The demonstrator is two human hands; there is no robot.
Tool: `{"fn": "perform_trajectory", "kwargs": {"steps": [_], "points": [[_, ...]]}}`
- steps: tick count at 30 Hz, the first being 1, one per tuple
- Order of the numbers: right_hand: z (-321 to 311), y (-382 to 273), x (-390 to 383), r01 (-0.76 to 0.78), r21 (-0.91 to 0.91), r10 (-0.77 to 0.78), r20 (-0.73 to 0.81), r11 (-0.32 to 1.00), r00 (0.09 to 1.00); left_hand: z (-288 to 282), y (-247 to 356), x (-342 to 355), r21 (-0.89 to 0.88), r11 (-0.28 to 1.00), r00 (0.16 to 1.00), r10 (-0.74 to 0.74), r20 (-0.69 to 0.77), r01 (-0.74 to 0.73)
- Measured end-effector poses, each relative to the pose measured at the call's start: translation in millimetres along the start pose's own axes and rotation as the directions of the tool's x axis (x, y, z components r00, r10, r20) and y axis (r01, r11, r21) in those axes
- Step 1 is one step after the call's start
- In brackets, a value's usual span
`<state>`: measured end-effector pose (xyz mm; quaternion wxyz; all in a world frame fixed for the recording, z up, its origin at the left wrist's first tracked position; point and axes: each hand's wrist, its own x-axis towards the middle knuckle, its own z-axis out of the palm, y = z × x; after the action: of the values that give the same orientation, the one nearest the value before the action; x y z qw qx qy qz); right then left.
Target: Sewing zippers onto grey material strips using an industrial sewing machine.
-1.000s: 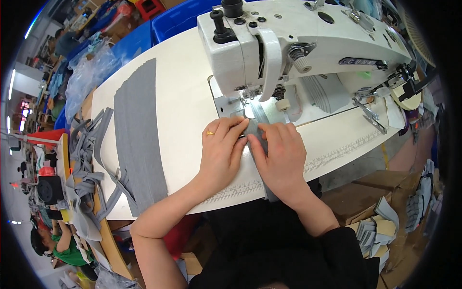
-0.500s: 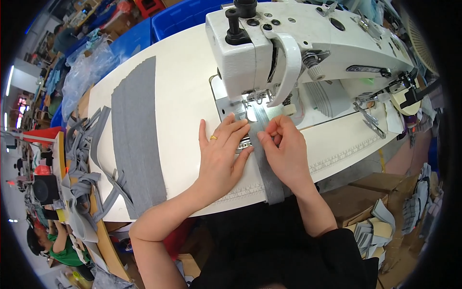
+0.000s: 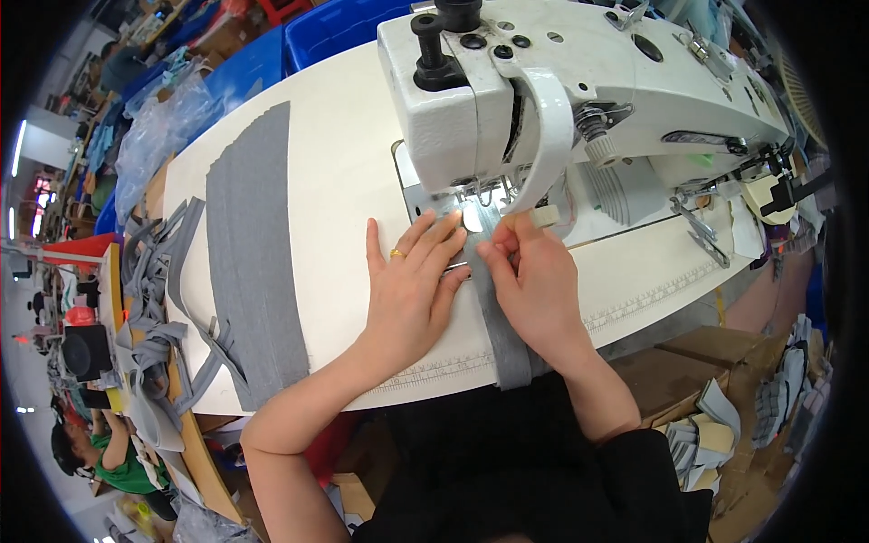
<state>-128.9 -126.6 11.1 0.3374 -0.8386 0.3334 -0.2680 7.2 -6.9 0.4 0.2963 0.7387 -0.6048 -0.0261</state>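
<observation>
A long grey fabric strip (image 3: 500, 337) runs from the table's near edge up under the presser foot of a white sewing machine (image 3: 439, 136). My right hand (image 3: 539, 294) pinches the strip's right edge between thumb and fingertips, just in front of the foot. To the left of the strip, my left hand (image 3: 409, 291) lies flat with its fingers spread. Its fingertips reach the metal needle plate and the strip's left edge, close to the foot. A ring is on one finger. The needle tip itself is hard to make out.
On the white table (image 3: 344, 172), a stack of grey fabric panels (image 3: 253, 253) lies left of my left arm. Tangled grey strips (image 3: 158, 308) hang off the left edge. Thread snips (image 3: 701, 231) lie at the right. Blue bins (image 3: 339, 32) stand behind; a person in green (image 3: 127, 466) works far left.
My right hand's fingertips have shifted slightly toward the presser foot along the strip. My left hand stays flat in nearly the same place. The whole view has shifted a little.
</observation>
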Motion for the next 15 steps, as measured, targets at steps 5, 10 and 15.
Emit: {"fn": "perform_trajectory", "kwargs": {"steps": [5,10,15], "points": [[-21.2,18.1,14.5,0.380,-0.163,-0.360,0.139,0.911,0.923,-2.2,-5.0,8.4,-0.013,1.000,1.000,-0.018,0.002,0.018],[-24.9,51.4,27.2,0.559,-0.027,-0.531,0.277,0.829,0.801,-5.8,-9.5,27.7,-0.088,0.994,0.992,-0.069,-0.101,0.060],[-23.0,53.4,26.9,0.591,-0.015,-0.569,0.250,0.806,0.783,0.0,-9.4,48.3,-0.250,0.922,0.949,-0.313,-0.027,0.297]]}}
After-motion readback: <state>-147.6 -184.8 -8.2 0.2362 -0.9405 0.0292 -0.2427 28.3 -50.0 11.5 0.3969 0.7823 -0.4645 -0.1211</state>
